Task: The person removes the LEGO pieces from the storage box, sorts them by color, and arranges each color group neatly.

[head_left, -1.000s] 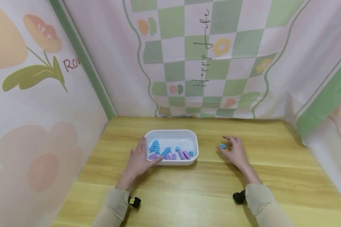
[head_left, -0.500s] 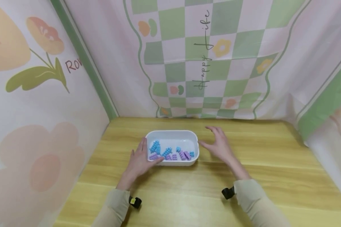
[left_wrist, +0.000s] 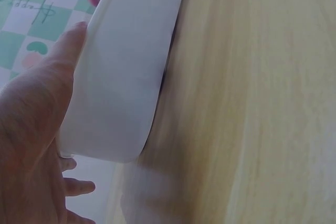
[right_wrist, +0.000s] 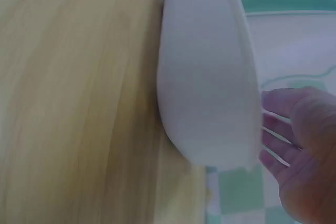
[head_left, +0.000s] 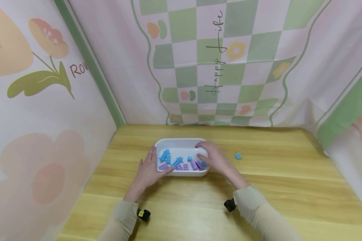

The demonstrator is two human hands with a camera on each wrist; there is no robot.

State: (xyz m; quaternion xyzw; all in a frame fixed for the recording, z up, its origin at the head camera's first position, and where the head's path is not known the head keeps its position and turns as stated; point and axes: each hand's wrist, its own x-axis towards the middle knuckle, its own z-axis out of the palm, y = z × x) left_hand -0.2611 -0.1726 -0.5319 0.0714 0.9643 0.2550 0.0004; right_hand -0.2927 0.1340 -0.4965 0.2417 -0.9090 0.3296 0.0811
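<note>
The tray (head_left: 181, 173) is white — round-cornered (smooth); its bricks (head_left: 177, 161) are studded.

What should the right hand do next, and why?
Probably pinch a purple brick with the right hand: it hangs, holding nothing visible, over the right end of the white tray, where that brick lies, while the left hand rests against the left end.

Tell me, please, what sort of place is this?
Probably a curtained-off tabletop workspace indoors: a wooden table, what look like printed curtains around it, and a white tray of small toy bricks.
</note>
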